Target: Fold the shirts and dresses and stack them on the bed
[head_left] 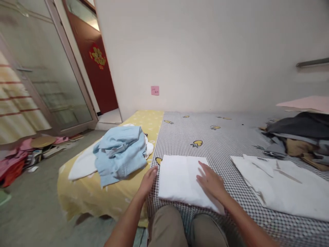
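A white cloth folded into a rectangle (180, 178) lies flat on the checkered bed sheet (177, 137), just beyond my knees. My right hand (212, 181) is over its right side with the fingers spread; whether the palm presses on it I cannot tell. Beside the left edge of the folded cloth is my left hand (148, 180), fingers stretched out and holding nothing. To the left, a crumpled light blue denim garment (122, 147) rests on a white cloth (83, 164). At the right lies another white garment (288, 185), spread out with some creases.
A yellow sheet (144, 120) covers the bed's left part. Dark and brown clothes (303, 133) are heaped at the far right, under a pink flat item (305, 103). A wall (200, 55) rises behind the bed. Pink and red items (17, 161) lie on the floor at left.
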Demonstrator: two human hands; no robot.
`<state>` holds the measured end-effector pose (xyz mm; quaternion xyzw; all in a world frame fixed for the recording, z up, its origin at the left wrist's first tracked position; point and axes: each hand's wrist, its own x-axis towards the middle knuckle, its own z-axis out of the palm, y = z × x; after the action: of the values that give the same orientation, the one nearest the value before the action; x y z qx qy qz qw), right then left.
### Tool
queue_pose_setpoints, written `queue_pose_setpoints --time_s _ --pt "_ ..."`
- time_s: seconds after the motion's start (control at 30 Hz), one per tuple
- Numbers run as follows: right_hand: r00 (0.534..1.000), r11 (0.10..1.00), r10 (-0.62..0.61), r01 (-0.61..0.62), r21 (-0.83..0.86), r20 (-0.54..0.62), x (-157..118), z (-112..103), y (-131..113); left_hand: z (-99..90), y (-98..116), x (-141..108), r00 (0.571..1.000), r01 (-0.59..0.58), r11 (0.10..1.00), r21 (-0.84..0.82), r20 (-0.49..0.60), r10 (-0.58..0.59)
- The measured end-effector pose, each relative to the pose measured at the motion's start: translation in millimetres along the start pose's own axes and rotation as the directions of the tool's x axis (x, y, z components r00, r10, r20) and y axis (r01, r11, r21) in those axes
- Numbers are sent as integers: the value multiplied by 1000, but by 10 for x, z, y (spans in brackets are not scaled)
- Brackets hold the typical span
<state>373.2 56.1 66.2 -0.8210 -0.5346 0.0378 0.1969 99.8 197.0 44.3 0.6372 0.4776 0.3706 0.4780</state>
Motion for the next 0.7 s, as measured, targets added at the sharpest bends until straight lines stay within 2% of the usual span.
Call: queue_pose_setpoints --time_s 0.07,0.13,0.2,0.27,0.33,0.37,0.47,0.57,0.63,0.7 --pt "986 985 -160 163 -50 51 -310 14 -235 -136 -136 -230 977 63 984 -165 -189 -95" --pt "963 960 -240 254 -120 124 -566 124 -488 -206 -269 -479 915 104 949 -299 -346 -209" --pt "963 950 -199 235 -208 180 -711 286 -685 -211 -384 -753 862 116 909 -400 -415 -292" --pt "972 936 -149 198 -292 181 -739 429 -788 -174 -474 -1033 843 117 872 -476 -416 -341" --pt "973 922 -163 209 -325 163 -679 487 -813 -125 -543 -1273 842 148 822 -549 -366 -396" --pt "972 935 -167 208 -286 164 -629 474 -811 -104 -570 -1364 845 175 792 -585 -324 -426" --pt "972 992 -124 127 -6 200 -443 287 -805 -58 -618 -1496 868 242 696 -677 -169 -466" --pt "976 975 -93 49 217 199 -249 -23 -824 0 -595 -1490 901 294 599 -745 6 -434" --pt "981 945 -95 35 324 170 -142 -243 -833 80 -533 -1493 890 391 505 -770 176 -421" --pt "984 899 -94 18 438 151 -75 -453 -828 206 -434 -1543 845 513 413 -752 357 -398"
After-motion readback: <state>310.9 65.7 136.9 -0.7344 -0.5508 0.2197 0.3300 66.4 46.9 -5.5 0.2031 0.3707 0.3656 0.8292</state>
